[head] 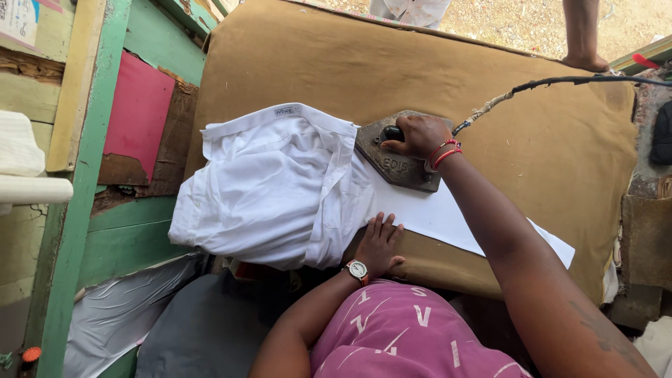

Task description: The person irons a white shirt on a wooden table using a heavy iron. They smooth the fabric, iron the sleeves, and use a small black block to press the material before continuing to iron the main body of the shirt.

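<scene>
A white shirt point(269, 185) lies bunched on a brown padded ironing table point(560, 147), one sleeve stretched flat to the right. A heavy dark metal iron point(392, 164) rests on that sleeve beside the shirt's body. My right hand point(418, 135), with red thread bands at the wrist, is shut on the iron's black handle. My left hand point(379, 243), a watch on its wrist, lies flat with fingers together on the sleeve's near edge, at the table's front edge.
The iron's cable point(553, 82) runs off to the upper right. Another person's hand point(586, 61) rests on the table's far edge. Green and red wooden boards point(140, 112) stand at the left, with folded white cloth point(21, 164) and grey plastic sheeting point(119, 308) below.
</scene>
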